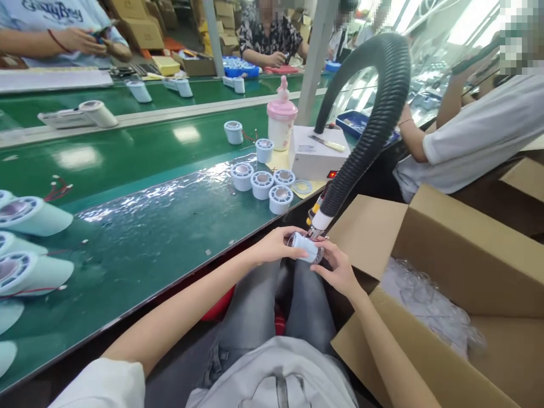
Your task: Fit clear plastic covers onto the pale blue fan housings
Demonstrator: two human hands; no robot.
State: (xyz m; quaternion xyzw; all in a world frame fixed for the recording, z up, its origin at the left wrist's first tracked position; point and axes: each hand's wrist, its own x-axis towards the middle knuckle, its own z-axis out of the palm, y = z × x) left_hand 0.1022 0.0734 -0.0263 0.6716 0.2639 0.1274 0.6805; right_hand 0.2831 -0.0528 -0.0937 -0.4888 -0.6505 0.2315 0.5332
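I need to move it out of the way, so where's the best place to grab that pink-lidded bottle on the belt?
Grip the bottle around its white body below the pink lid, coming from the left, probably: it stands upright, and the white box crowds its right side.

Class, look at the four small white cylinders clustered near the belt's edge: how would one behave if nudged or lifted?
Each white cylinder stands upright on a flat end, so it probably slides rather than rolls. Tipped over, its round side would likely roll. It looks like hollow plastic, probably light.
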